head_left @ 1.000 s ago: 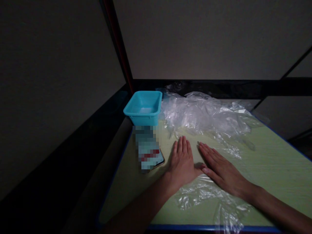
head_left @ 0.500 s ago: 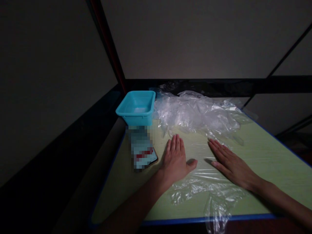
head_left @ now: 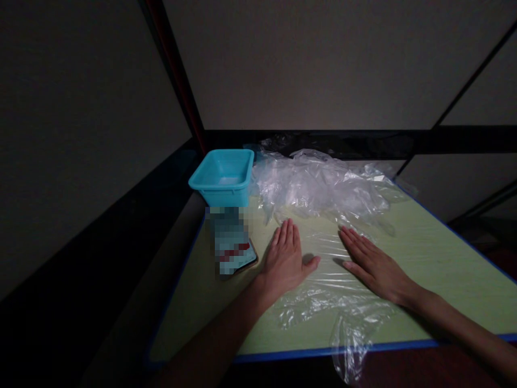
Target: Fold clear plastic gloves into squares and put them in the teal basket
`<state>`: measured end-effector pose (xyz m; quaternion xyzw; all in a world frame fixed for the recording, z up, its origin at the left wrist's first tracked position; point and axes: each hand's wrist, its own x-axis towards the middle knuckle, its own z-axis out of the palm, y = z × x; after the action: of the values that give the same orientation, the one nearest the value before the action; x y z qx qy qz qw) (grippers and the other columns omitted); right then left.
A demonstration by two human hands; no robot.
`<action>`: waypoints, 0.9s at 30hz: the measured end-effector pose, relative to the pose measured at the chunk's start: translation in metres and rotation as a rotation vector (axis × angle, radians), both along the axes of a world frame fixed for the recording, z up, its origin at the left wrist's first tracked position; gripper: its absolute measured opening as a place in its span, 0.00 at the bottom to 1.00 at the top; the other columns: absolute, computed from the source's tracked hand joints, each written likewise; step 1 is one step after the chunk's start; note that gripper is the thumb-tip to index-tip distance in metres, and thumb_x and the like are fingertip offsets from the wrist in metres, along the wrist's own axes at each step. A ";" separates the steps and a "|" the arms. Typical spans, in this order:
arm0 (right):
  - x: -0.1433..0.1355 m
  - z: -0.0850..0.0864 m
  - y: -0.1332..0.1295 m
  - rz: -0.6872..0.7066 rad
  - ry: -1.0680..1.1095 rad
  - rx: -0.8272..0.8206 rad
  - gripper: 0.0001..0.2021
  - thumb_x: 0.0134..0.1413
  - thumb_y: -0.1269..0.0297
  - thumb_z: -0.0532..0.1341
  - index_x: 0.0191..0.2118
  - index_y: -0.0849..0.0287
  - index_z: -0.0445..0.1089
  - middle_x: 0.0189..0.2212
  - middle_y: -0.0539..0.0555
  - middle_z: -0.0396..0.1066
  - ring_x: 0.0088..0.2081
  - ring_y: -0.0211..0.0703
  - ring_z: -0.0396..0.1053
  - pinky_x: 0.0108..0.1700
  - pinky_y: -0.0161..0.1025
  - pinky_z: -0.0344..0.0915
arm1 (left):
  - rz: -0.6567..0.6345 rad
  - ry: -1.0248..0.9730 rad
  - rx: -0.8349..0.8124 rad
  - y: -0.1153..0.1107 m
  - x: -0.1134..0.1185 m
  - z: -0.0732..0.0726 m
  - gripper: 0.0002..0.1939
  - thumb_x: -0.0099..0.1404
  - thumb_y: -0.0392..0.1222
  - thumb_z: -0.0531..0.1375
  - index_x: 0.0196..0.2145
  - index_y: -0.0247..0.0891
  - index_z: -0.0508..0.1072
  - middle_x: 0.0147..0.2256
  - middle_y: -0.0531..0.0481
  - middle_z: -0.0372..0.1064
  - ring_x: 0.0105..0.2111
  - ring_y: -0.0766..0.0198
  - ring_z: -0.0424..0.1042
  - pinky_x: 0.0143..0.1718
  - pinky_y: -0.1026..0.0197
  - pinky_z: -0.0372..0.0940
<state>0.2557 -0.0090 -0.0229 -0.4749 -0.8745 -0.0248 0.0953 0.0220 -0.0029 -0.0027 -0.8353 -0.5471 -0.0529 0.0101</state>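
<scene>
A clear plastic bag (head_left: 329, 291) lies spread on the pale green table (head_left: 436, 269), its near end hanging over the front edge. My left hand (head_left: 285, 264) rests flat on the bag's left side, thumb out to the right. On the right side, my right hand (head_left: 375, 269) presses flat too, its fingers pointing away and to the left. Both hands are open and hold nothing. Fine creases run across the film between them. Beyond the fingertips is a heap of crumpled clear plastic bags (head_left: 319, 186).
A turquoise plastic basket (head_left: 226, 196) stands at the table's back left corner. In front of it lies a phone (head_left: 250, 261), its screen mostly blurred out. A blue edge strip (head_left: 299, 354) borders the table. Pale wall panels (head_left: 307, 64) rise behind.
The whole view has shifted slightly, so everything sits a little further left and higher. Both hands keep their flat pose on the bag.
</scene>
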 end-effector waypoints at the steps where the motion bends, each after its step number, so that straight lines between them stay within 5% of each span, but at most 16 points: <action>1: 0.000 0.000 0.000 -0.002 0.002 -0.001 0.33 0.62 0.50 0.43 0.65 0.58 0.28 0.64 0.57 0.38 0.63 0.51 0.40 0.60 0.53 0.48 | 0.003 0.000 0.000 0.000 0.000 0.000 0.42 0.64 0.61 0.43 0.59 0.16 0.48 0.62 0.28 0.38 0.63 0.50 0.38 0.60 0.52 0.41; 12: 0.001 -0.001 -0.002 -0.033 0.008 0.002 0.33 0.62 0.49 0.42 0.65 0.58 0.27 0.64 0.58 0.39 0.62 0.50 0.41 0.60 0.53 0.48 | 0.067 -0.002 0.030 0.013 -0.008 0.001 0.41 0.64 0.59 0.44 0.58 0.13 0.49 0.61 0.25 0.43 0.62 0.48 0.42 0.60 0.52 0.43; 18: -0.001 -0.001 -0.001 -0.050 0.018 -0.003 0.33 0.62 0.48 0.41 0.65 0.60 0.29 0.64 0.59 0.39 0.63 0.50 0.39 0.61 0.52 0.47 | 0.043 -0.039 0.103 0.012 -0.007 0.020 0.39 0.66 0.56 0.44 0.60 0.16 0.44 0.63 0.29 0.35 0.63 0.52 0.35 0.61 0.54 0.40; 23: -0.006 -0.001 -0.001 -0.089 0.031 0.004 0.34 0.61 0.47 0.41 0.65 0.62 0.30 0.63 0.61 0.41 0.63 0.50 0.39 0.60 0.53 0.47 | -0.006 -0.117 0.125 -0.018 0.001 0.041 0.41 0.64 0.56 0.47 0.60 0.16 0.43 0.63 0.28 0.34 0.63 0.50 0.33 0.61 0.52 0.41; 27: -0.009 -0.003 -0.001 -0.139 0.052 0.023 0.35 0.61 0.45 0.41 0.65 0.61 0.32 0.63 0.61 0.43 0.62 0.52 0.40 0.60 0.53 0.48 | -0.040 -0.169 0.059 -0.054 0.011 0.037 0.43 0.63 0.60 0.46 0.61 0.17 0.44 0.62 0.29 0.35 0.62 0.50 0.34 0.60 0.49 0.46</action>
<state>0.2468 -0.0104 -0.0260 -0.5338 -0.8363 -0.0292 0.1216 0.0330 -0.0572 0.0341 -0.8379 -0.5276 -0.1394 -0.0125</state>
